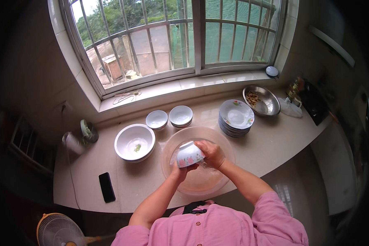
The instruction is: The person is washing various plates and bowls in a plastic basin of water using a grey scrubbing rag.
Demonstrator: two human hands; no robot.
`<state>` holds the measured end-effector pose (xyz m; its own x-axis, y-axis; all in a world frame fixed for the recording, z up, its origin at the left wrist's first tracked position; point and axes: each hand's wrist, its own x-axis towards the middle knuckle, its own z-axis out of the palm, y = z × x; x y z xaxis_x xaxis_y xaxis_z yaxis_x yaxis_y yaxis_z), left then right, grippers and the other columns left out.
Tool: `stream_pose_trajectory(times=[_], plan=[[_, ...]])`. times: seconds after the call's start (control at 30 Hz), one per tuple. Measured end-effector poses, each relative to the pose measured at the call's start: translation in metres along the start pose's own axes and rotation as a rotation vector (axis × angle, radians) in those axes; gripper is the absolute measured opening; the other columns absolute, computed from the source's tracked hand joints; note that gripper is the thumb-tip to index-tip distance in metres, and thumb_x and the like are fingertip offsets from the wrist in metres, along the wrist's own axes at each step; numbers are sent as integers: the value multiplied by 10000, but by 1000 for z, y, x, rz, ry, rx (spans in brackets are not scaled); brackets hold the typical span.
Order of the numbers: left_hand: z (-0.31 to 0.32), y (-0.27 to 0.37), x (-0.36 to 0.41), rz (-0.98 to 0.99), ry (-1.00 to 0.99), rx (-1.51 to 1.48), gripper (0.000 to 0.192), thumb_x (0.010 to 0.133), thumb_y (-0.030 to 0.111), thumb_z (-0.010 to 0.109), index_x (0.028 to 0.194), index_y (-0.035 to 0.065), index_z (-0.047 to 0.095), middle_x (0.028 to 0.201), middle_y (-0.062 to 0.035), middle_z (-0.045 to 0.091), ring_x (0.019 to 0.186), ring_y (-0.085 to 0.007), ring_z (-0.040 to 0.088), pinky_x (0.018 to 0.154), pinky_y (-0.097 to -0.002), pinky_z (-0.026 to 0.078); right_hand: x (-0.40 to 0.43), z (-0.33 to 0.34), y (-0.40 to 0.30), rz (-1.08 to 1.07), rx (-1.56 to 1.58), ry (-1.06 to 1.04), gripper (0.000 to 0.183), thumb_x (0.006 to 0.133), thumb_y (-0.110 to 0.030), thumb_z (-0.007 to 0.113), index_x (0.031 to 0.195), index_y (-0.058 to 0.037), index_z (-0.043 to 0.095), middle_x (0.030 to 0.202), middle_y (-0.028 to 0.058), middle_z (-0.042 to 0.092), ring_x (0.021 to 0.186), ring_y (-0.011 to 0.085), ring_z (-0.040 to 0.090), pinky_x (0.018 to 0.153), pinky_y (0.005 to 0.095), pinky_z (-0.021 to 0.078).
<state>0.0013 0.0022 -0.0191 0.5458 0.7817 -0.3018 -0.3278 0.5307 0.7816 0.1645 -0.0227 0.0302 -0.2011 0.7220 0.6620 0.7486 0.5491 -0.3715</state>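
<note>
A white bowl with pink flowers (190, 154) is tilted on its side between my hands, over a large translucent pink plastic basin (169, 178). My left hand (182, 172) grips its lower left side. My right hand (211, 153) holds its upper right side; what that palm covers is hidden. Behind the basin stand two small stacks of bowls, a left one (156, 119) and a right one (181, 116). Larger white bowls (123, 147), nested together, stand left of the basin. A stack of floral plates (236, 114) rises at the basin's back right.
A steel bowl with brown pieces (266, 103) and a plastic bag (290, 107) lie at the back right. A black phone (107, 187) rests on the counter at left. A barred window stands behind, and a fan (61, 232) at lower left.
</note>
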Motion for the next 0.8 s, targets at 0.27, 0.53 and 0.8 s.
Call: stream_pose_trajectory(times=[0.27, 0.53, 0.8], plan=[[-15, -15, 1, -242, 45, 312, 246, 896, 267, 406, 895, 56, 531, 776, -79, 616, 625, -162, 600, 567, -255, 468, 51, 14, 17, 115, 61, 81, 227, 756, -86, 494, 982, -64, 495, 800, 165, 567, 701, 333, 566, 595, 385, 451], [-11, -17, -1, -250, 126, 347, 210, 880, 232, 442, 917, 54, 548, 778, -50, 603, 620, -125, 587, 555, -232, 455, 112, 57, 86, 889, 503, 85, 185, 747, -34, 404, 903, 52, 452, 615, 178, 563, 428, 254, 565, 370, 362, 438], [-13, -16, 3, -265, 130, 363, 195, 872, 223, 459, 925, 56, 546, 804, -52, 605, 638, -128, 591, 574, -226, 453, 132, 93, 120, 1115, 148, -189, 235, 749, -28, 400, 955, 84, 422, 592, 158, 578, 433, 236, 569, 387, 337, 439]])
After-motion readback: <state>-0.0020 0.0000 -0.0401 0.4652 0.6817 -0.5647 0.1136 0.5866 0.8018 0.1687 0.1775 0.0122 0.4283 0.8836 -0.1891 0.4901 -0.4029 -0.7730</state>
